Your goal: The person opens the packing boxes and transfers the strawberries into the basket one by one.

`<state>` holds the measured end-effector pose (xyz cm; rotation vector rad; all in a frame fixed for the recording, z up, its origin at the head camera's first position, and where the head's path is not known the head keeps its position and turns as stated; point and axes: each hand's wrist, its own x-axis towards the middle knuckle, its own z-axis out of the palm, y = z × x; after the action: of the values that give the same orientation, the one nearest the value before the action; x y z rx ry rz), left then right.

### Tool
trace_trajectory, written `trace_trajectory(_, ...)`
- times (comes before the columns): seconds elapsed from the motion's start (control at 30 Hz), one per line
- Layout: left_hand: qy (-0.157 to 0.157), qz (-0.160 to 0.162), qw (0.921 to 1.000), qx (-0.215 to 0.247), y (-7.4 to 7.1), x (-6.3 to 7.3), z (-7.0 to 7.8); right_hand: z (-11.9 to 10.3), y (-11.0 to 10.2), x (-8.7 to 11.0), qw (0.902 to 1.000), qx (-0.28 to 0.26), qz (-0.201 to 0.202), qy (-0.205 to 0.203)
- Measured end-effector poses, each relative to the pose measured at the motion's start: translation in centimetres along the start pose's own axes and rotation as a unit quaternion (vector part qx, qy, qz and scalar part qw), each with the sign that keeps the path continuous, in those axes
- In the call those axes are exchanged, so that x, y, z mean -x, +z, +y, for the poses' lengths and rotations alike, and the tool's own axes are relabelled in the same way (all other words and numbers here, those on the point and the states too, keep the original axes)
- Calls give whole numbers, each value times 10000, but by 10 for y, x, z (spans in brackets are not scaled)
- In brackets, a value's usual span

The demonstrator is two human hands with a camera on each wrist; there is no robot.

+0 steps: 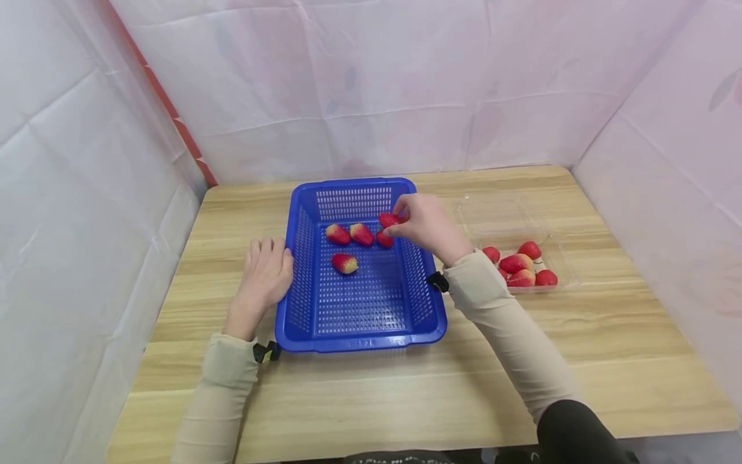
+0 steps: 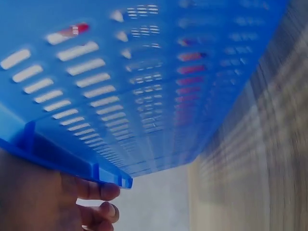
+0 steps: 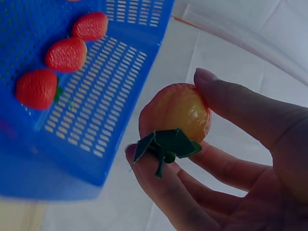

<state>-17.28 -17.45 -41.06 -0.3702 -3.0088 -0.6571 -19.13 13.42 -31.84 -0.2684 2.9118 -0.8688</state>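
Observation:
Near the far right corner of the blue plastic basket (image 1: 362,343), my right hand (image 1: 429,225) pinches a strawberry (image 3: 175,108) between thumb and fingers. It is red and yellowish with green leaves, and hangs above the basket floor in the head view. My left hand (image 1: 266,270) holds the basket's left rim, its fingers (image 2: 98,190) curled by the rim's underside. Inside the basket lie several strawberries: two side by side (image 1: 362,234), another (image 1: 385,240) partly beneath the held one, and a yellow-tipped strawberry (image 1: 344,263) nearer the middle.
A clear plastic box (image 1: 559,258) with its lid folded back stands right of the basket, partly behind my right sleeve. Several red fruits (image 1: 516,263) lie in it, one with a stem. Pale cloth walls (image 1: 394,84) border the wooden table (image 1: 371,399) behind and on both sides.

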Motion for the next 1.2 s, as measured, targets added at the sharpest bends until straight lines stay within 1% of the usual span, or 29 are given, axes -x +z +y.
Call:
trace_trajectory(0.1,-18,73,9998,167,0,0,-1,-2,9,-8,9999,77,-44,-61)
trace_trajectory(0.23,-56,-7,9998,171,-3,0,-1,-5,23,-18,9996,224,-168,-80)
trace_trajectory(0.33,8,-94,10000,26,-6,-1,0,-7,32,-21,9992,239,-301,61)
trace_trajectory(0.4,120,-132,9997,-155,-6,-2,1,-6,37,-22,9990,245,-347,160)
trace_trajectory(0.6,319,-50,9975,-621,-3,-8,2,0,52,-27,9984,362,-355,236)
trace_trajectory(0.7,315,-108,9977,-592,-1,-9,1,3,60,-30,9974,505,-437,258)
trace_trajectory(0.83,246,-345,9979,-490,0,-8,0,6,69,-31,9958,584,-621,320)
trace_trajectory(0.97,147,-462,9979,-423,-1,-7,-3,4,78,-33,9936,754,-814,211)
trace_trajectory(1.07,125,-431,9982,-390,-2,-5,-6,1,87,-36,9913,929,-922,107)
trace_trajectory(1.2,81,-491,9982,-327,-3,-1,-10,-4,102,-36,9883,1089,-1066,33)
